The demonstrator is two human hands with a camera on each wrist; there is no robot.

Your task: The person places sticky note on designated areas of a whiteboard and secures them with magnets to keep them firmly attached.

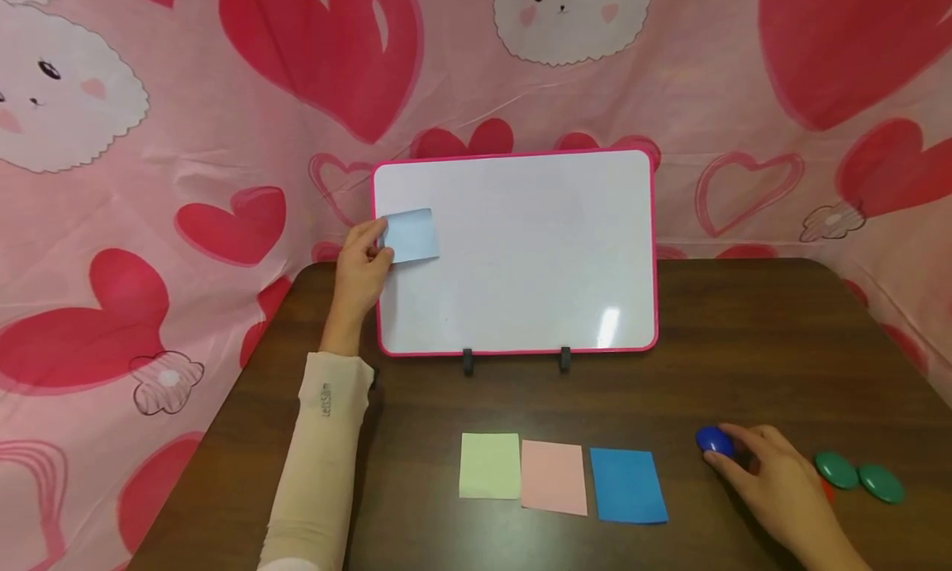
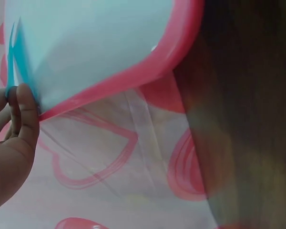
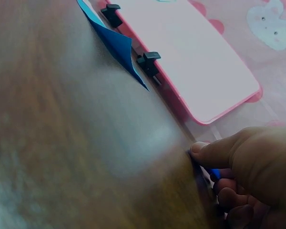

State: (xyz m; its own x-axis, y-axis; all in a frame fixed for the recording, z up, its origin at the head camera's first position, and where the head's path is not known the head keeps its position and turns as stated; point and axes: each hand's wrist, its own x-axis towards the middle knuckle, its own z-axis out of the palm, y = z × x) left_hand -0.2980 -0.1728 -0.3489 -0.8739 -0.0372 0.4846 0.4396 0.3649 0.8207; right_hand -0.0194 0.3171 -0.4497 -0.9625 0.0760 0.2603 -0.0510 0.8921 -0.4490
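A light blue paper square (image 1: 412, 235) lies against the upper left of the whiteboard (image 1: 521, 257). My left hand (image 1: 360, 265) pinches its left edge beside the board's pink frame; in the left wrist view the blue paper (image 2: 22, 57) stands out from the board, gripped at its lower end. At the right of the table, my right hand (image 1: 781, 480) pinches a round blue magnet (image 1: 715, 442) between thumb and fingers. In the right wrist view only slivers of the blue magnet (image 3: 213, 172) show. A red piece (image 1: 825, 490) is mostly hidden under the right hand.
Pale green (image 1: 489, 466), pink (image 1: 554, 477) and blue (image 1: 629, 486) paper squares lie in a row in front of the board. Two green magnets (image 1: 836, 470) sit right of my right hand. Black clip feet (image 1: 468, 362) hold up the board, with a heart-patterned cloth (image 1: 714, 83) behind.
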